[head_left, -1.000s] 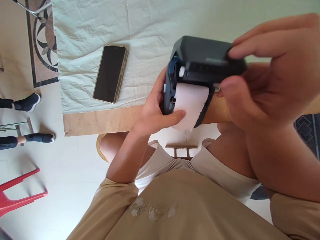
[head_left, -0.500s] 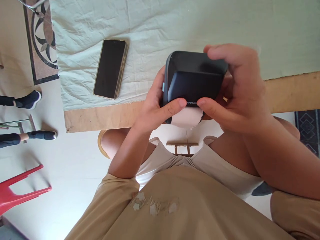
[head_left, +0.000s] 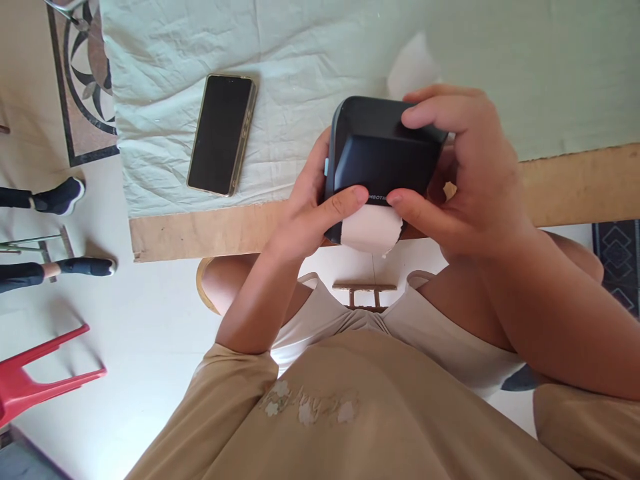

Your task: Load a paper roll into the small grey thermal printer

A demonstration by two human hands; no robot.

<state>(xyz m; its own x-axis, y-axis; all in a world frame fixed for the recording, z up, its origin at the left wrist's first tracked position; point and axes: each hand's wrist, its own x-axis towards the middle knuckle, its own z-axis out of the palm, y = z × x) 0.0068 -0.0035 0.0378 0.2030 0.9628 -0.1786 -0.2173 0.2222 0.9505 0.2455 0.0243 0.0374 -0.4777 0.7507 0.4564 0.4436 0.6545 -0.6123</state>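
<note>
Over the cloth-covered table (head_left: 310, 47), my left hand (head_left: 307, 217) and right hand (head_left: 470, 180) both kept a firm grip on the dark printer (head_left: 383, 157) at frame centre.

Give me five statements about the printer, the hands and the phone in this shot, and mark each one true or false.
1. Both hands hold the dark printer. True: the left hand and right hand grip its sides.
2. White paper sticks out of the printer's near edge. True.
3. The phone lies screen lit. False: its screen is dark.
4. The phone rests on bare wood. False: it lies on the pale cloth.
5. The printer's lid stands open. False: it is shut over the paper.
</note>
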